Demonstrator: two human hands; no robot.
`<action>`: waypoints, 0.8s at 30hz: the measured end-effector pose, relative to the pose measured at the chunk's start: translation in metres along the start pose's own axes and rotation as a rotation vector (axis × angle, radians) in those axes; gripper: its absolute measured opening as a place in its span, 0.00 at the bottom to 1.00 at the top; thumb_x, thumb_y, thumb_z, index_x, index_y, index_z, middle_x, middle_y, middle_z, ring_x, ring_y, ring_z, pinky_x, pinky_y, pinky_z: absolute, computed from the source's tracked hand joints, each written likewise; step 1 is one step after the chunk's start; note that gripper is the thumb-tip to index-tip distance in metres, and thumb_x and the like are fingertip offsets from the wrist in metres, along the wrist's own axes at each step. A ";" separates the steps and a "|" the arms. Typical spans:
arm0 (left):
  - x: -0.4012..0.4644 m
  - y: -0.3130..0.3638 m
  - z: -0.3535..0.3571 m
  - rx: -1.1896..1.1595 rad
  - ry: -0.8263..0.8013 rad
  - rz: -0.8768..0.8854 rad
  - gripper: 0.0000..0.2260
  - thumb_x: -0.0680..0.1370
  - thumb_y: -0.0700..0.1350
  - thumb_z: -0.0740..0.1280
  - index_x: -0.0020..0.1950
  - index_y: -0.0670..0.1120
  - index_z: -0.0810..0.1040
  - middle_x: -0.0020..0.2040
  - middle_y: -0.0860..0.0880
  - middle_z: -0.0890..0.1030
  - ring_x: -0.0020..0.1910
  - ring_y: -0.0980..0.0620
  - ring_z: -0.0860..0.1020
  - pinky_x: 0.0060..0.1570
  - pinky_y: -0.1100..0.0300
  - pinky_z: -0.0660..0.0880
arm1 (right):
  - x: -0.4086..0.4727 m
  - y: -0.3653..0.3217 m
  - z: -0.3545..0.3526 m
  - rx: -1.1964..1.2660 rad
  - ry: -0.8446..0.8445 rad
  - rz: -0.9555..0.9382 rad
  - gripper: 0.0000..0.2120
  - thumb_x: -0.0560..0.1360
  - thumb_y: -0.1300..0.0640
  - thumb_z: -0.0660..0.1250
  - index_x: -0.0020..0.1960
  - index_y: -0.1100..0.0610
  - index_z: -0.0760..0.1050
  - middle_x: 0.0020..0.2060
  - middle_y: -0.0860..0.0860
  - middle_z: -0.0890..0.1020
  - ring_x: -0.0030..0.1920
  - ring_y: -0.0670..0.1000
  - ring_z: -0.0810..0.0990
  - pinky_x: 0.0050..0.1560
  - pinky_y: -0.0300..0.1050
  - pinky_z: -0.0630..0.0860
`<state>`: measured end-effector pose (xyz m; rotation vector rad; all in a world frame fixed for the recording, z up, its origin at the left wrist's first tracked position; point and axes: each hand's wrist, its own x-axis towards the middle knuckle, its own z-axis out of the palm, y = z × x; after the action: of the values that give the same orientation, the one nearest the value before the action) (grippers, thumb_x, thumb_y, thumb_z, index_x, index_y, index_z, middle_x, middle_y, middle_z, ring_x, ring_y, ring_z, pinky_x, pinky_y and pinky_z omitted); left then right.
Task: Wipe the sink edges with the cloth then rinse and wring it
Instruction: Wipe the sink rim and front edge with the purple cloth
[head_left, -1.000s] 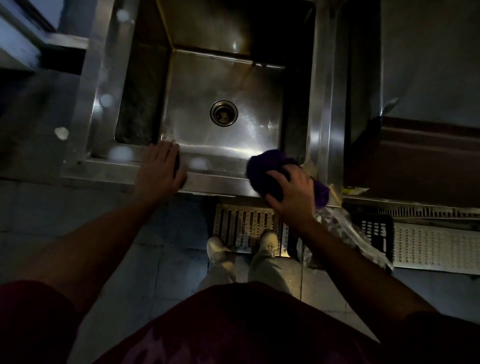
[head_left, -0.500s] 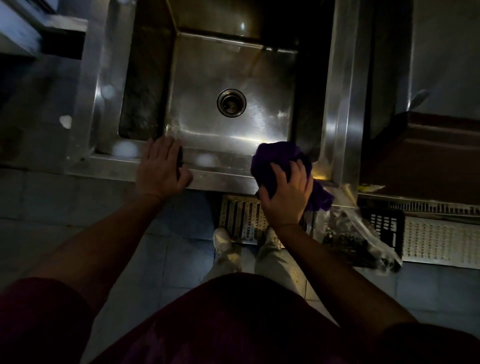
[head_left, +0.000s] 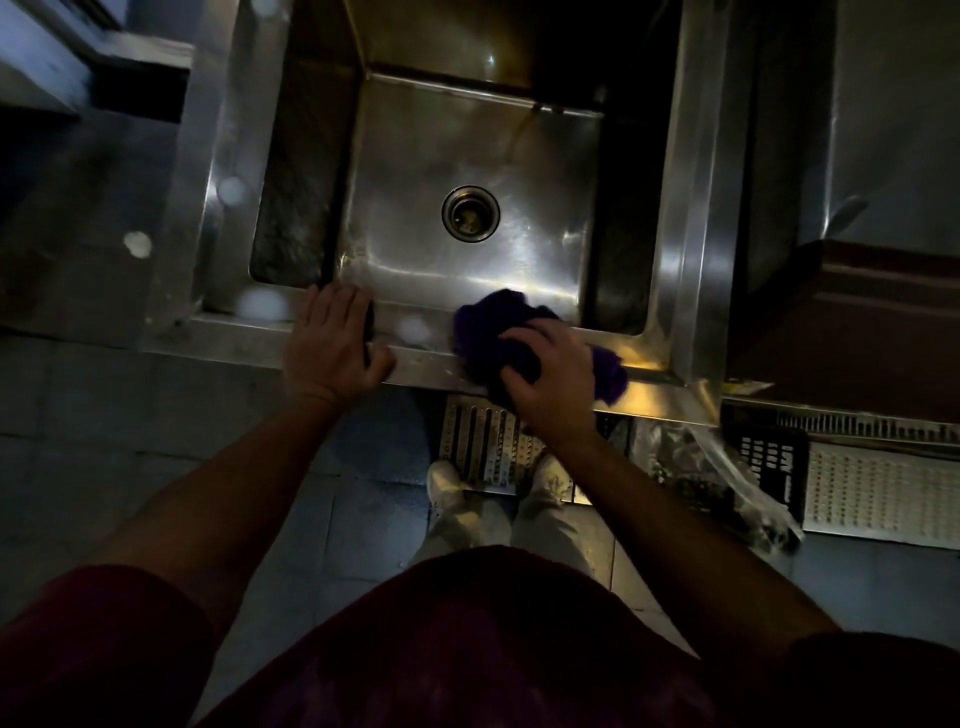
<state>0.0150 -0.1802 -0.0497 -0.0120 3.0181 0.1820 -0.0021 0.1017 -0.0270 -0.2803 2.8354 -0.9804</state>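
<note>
We look straight down into a deep square stainless-steel sink (head_left: 691, 218) with a round metal drain (head_left: 470, 213) in the middle of its floor. Our right hand (head_left: 553, 376) lies on a crumpled dark purple cloth (head_left: 491, 332) and its curled fingers grip the bunched fabric, which sits on the sink's near front edge, toward the right half of that rim. Part of the cloth pokes out past the fingers toward the basin and another fold shows on the right of the hand. Our left hand (head_left: 332, 345) rests flat on the same front edge, well to the left of the cloth, fingers straight and together, pointing toward the basin, thumb spread along the outer lip. The two hands stand apart, with a bare stretch of wet-looking steel between them.

Pale round spots, blurred, float over the left rim; we cannot tell whether they are on the metal or on the lens. Below the sink we see a grey tiled floor (head_left: 208, 467), a perforated metal floor grate (head_left: 485, 447) and our two light-coloured shoes (head_left: 447, 486) at its near side. To the right lie a crumpled clear plastic bag (head_left: 722, 483) and a dark slotted crate (head_left: 771, 462) beside a long strip of drain grating (head_left: 883, 493). Dark red sleeves (head_left: 93, 649) fill the bottom corners.
</note>
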 end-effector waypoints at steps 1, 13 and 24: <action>0.000 0.000 0.000 -0.001 -0.002 -0.001 0.30 0.74 0.56 0.57 0.70 0.39 0.69 0.66 0.37 0.74 0.68 0.39 0.70 0.74 0.44 0.58 | -0.007 0.013 -0.013 -0.001 0.044 0.059 0.21 0.70 0.47 0.66 0.61 0.50 0.80 0.60 0.51 0.79 0.63 0.54 0.75 0.66 0.54 0.67; 0.000 -0.004 0.007 -0.006 0.050 0.016 0.28 0.74 0.54 0.59 0.69 0.39 0.70 0.65 0.37 0.75 0.67 0.38 0.71 0.74 0.44 0.60 | -0.036 0.020 0.017 -0.305 0.038 0.013 0.28 0.74 0.43 0.64 0.73 0.48 0.71 0.73 0.59 0.70 0.77 0.61 0.63 0.78 0.65 0.52; -0.001 -0.004 0.001 -0.006 0.001 0.015 0.29 0.75 0.55 0.58 0.71 0.39 0.69 0.67 0.38 0.73 0.69 0.38 0.69 0.73 0.44 0.61 | -0.013 -0.031 0.044 -0.207 -0.040 -0.071 0.27 0.71 0.48 0.65 0.70 0.47 0.74 0.70 0.57 0.73 0.72 0.59 0.68 0.74 0.62 0.58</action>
<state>0.0164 -0.1840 -0.0510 0.0107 3.0194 0.1932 0.0230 0.0543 -0.0419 -0.4192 2.9098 -0.6840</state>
